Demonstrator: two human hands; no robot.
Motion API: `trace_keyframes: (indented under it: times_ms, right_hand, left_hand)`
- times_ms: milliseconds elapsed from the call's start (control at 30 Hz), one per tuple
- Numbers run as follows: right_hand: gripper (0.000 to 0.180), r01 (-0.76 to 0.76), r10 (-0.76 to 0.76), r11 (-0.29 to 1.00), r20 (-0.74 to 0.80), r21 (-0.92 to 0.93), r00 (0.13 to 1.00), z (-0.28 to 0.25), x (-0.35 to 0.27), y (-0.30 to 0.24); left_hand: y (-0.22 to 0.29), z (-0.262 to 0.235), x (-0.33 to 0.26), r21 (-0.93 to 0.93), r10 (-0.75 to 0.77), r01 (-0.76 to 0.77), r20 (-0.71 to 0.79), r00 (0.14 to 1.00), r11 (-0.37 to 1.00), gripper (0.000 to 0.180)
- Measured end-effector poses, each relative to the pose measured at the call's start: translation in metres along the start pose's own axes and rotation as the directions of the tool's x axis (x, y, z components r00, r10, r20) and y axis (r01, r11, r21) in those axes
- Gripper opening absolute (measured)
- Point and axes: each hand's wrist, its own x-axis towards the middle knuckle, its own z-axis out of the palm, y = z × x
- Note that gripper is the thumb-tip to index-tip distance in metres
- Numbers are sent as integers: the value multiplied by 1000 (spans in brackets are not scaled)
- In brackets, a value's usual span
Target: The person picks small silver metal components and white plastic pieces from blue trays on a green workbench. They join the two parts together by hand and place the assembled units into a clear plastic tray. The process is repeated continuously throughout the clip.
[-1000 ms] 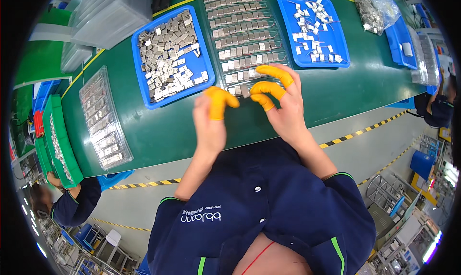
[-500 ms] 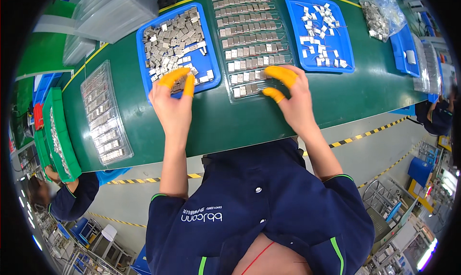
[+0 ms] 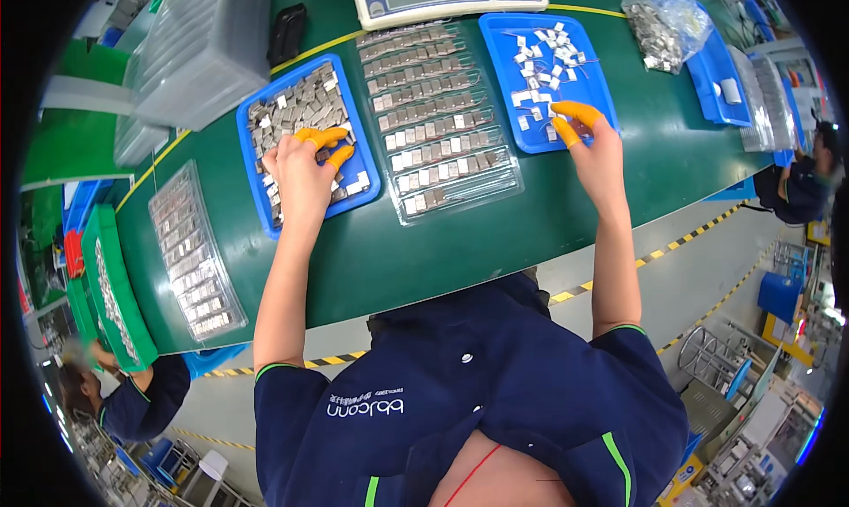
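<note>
My left hand [image 3: 302, 178], with yellow finger covers, reaches over the left blue tray [image 3: 374, 166]. Its thumb and index finger are apart above a heap of small metal connector shells [image 3: 305, 104]. At the near edge of the right blue tray [image 3: 604, 82], my right hand [image 3: 600, 157], also in yellow covers, has thumb and index finger slightly parted over small white connectors with thin wires [image 3: 555, 72]. No held piece shows clearly in either hand. Between the trays lies a clear plastic blister tray [image 3: 478, 191] with rows of metal connectors; its nearest row is partly filled.
A scale [image 3: 451, 11] stands behind the blister tray. Another filled blister tray [image 3: 196, 250] and green bins [image 3: 119, 303] lie left, beside a co-worker [image 3: 146, 396]. Stacked clear trays [image 3: 190, 51] stand back left. A bag of metal parts [image 3: 659, 34] lies back right.
My right hand has left the blister tray's near rows and moved right to the tray of white connectors. My left hand stays over the metal shells, its fingers closer together. The whole view has shifted.
</note>
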Motion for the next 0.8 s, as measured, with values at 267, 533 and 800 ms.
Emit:
trace_keyframes:
  times_ms: [267, 533, 800]
  right_hand:
    - [24, 230, -209, 949, 115, -215, 971, 24, 43, 13]
    - [24, 203, -159, 943, 176, -265, 971, 24, 50, 4]
    - [22, 130, -126, 976, -34, 175, 991, 9, 19, -45]
  left_hand:
    - [19, -14, -3, -412, -243, 241, 48, 969, 879, 18]
    - [30, -51, -24, -963, -439, 227, 143, 887, 144, 24]
    - [41, -51, -37, -966, -316, 243, 257, 913, -85, 26]
